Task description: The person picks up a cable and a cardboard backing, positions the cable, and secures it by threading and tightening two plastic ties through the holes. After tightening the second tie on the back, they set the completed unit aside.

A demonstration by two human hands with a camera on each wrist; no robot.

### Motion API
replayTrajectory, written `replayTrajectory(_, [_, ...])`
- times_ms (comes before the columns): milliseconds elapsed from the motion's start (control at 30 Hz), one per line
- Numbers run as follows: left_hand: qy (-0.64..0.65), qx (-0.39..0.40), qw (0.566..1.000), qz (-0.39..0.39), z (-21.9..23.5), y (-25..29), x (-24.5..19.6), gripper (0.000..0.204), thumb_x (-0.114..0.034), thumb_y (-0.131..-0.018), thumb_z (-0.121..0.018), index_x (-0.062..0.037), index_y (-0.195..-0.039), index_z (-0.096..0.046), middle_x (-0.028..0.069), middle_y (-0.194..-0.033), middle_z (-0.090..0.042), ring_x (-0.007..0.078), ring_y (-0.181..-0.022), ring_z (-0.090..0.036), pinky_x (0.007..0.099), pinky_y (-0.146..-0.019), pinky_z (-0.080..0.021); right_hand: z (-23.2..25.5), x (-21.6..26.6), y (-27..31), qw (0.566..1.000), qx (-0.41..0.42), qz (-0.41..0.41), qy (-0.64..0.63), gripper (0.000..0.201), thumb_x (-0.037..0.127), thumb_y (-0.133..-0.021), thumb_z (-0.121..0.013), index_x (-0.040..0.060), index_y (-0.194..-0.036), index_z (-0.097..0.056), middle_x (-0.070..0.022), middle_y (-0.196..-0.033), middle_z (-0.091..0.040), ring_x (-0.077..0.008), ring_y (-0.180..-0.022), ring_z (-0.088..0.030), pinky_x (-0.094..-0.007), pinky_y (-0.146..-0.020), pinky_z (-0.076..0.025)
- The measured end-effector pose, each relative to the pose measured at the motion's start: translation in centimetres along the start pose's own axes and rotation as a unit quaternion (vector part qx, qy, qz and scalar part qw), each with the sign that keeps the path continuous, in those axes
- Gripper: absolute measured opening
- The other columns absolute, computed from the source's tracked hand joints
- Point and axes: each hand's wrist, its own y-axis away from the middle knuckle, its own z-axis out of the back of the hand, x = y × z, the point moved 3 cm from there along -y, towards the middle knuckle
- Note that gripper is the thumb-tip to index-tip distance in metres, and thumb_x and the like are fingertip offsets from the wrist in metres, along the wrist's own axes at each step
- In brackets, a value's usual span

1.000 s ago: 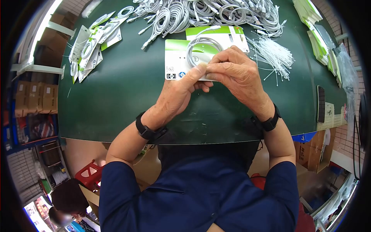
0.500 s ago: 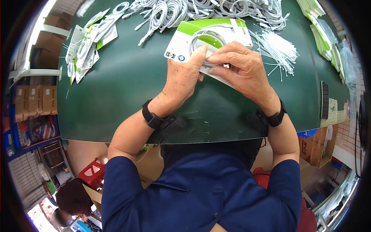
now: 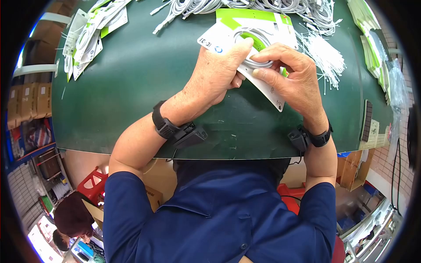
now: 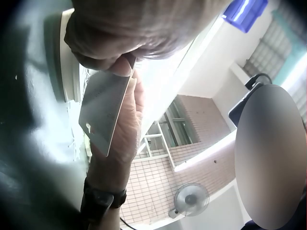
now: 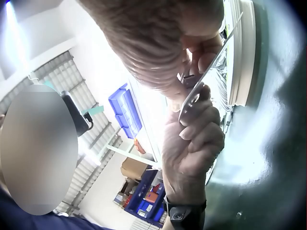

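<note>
A white-and-green packaging card is tilted in front of the person, with a grey coiled cable lying on its face. The left hand grips the card, thumb pressed on top by the coil and fingers curled behind. At the coil's right side, the right hand pinches the cable between thumb and index finger. The left wrist view shows the back of the card between the hands. In the right wrist view the card appears nearly edge-on, with left fingers curled underneath.
Beyond the held card lie more green-and-white cards. Grey cables are heaped at the back, with white zip ties to the right. Cards with cables lie at left; green-and-white cards are stacked far right.
The card has turned clockwise, its lower right corner now pointing toward the person. Both hands moved with it, the right staying at the coil. The head view has shifted slightly.
</note>
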Motion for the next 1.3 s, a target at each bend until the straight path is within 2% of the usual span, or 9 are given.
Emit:
replayTrajectory(300, [-0.005,0.004,1.000,-0.001,-0.1,0.2,-0.5,0.029,-0.024,-0.099,-0.066,0.0002,-0.114,-0.061,0.0040,-0.081,-0.065,0.0070,-0.051,-0.055,0.0214,-0.042,-0.042,0.1,-0.1,0.0,1.000,0.018,-0.007,-0.016,0.023,0.004,-0.082,-0.083,0.0044,-0.105,-0.078,-0.0009,-0.095,-0.072,-0.0078,-0.074,-0.060,-0.0241,-0.071,-0.051])
replayTrajectory(500, [-0.093,-0.022,0.995,-0.008,-0.2,0.4,-0.6,0.031,-0.022,-0.101,-0.065,-0.0007,-0.123,-0.062,0.0023,-0.091,-0.067,0.0037,-0.055,-0.052,0.0192,-0.042,-0.037,-0.2,0.2,0.0,0.999,0.026,0.024,-0.008,0.024,0.001,-0.083,-0.082,0.0041,-0.106,-0.077,-0.0029,-0.097,-0.073,-0.0091,-0.074,-0.061,-0.0239,-0.068,-0.051])
replayTrajectory(667, [-0.118,-0.036,0.991,-0.057,0.0,0.2,-0.7,0.026,-0.014,-0.099,-0.066,0.0004,-0.121,-0.063,0.0021,-0.086,-0.067,0.0041,-0.052,-0.053,0.0209,-0.039,-0.038,-0.5,0.8,0.0,0.986,-0.032,0.132,0.101,0.026,0.004,-0.077,-0.087,0.0055,-0.101,-0.076,-0.0092,-0.107,-0.073,-0.0273,-0.092,-0.073,-0.0363,-0.079,-0.061])
replayTrajectory(767, [-0.097,-0.051,0.991,-0.081,0.1,-0.1,-0.4,0.022,-0.011,-0.097,-0.064,0.0027,-0.114,-0.063,0.0039,-0.083,-0.067,0.0063,-0.053,-0.056,0.0240,-0.041,-0.043,-0.7,0.6,0.0,0.981,-0.049,0.157,0.100,0.027,0.004,-0.076,-0.087,0.0066,-0.101,-0.077,-0.0112,-0.107,-0.073,-0.0302,-0.096,-0.072,-0.0386,-0.080,-0.061])
replayTrajectory(833, [-0.098,-0.062,0.990,-0.078,0.2,-0.2,-0.4,0.024,-0.008,-0.097,-0.064,0.0026,-0.119,-0.063,0.0031,-0.084,-0.066,0.0063,-0.055,-0.056,0.0236,-0.041,-0.042,-0.7,0.7,-0.1,0.973,-0.045,0.187,0.123,0.035,0.004,-0.075,-0.086,0.0085,-0.107,-0.075,-0.0098,-0.109,-0.071,-0.0298,-0.099,-0.071,-0.0392,-0.082,-0.061])
replayTrajectory(1000, [-0.068,-0.086,0.991,-0.079,0.4,-0.4,-0.5,0.029,-0.007,-0.097,-0.065,0.0020,-0.124,-0.061,0.0049,-0.091,-0.067,0.0064,-0.058,-0.058,0.0226,-0.040,-0.042,2.4,1.8,-0.6,0.975,-0.112,0.155,0.115,0.033,0.006,-0.076,-0.087,0.0077,-0.107,-0.075,-0.0102,-0.105,-0.072,-0.0290,-0.092,-0.071,-0.0377,-0.077,-0.060])
replayTrajectory(1100, [-0.065,-0.088,0.989,-0.099,0.5,-0.5,-0.8,0.031,-0.007,-0.097,-0.065,0.0018,-0.126,-0.059,0.0058,-0.094,-0.066,0.0063,-0.059,-0.058,0.0222,-0.040,-0.043,6.6,-1.3,-1.0,0.973,-0.163,-0.018,0.165,0.025,0.009,-0.081,-0.084,0.0054,-0.104,-0.076,-0.0125,-0.102,-0.073,-0.0287,-0.088,-0.071,-0.0374,-0.074,-0.058])
replayTrajectory(1200, [-0.067,-0.083,0.988,-0.113,1.0,-0.7,-0.8,0.029,-0.007,-0.097,-0.065,0.0015,-0.125,-0.059,0.0050,-0.093,-0.065,0.0064,-0.058,-0.058,0.0223,-0.040,-0.043,9.9,-4.8,-1.0,0.937,-0.138,-0.119,0.299,0.019,0.011,-0.083,-0.080,-0.0008,-0.098,-0.076,-0.0146,-0.094,-0.074,-0.0226,-0.073,-0.069,-0.0337,-0.070,-0.056])
replayTrajectory(1300, [-0.065,-0.088,0.987,-0.114,1.1,-0.9,-0.7,0.029,-0.007,-0.097,-0.065,0.0016,-0.124,-0.058,0.0051,-0.093,-0.064,0.0066,-0.058,-0.058,0.0222,-0.039,-0.044,10.3,-8.2,-0.8,0.905,-0.110,-0.155,0.382,0.024,0.023,-0.083,-0.081,0.0034,-0.096,-0.078,-0.0162,-0.100,-0.075,-0.0339,-0.092,-0.072,-0.0454,-0.081,-0.057])
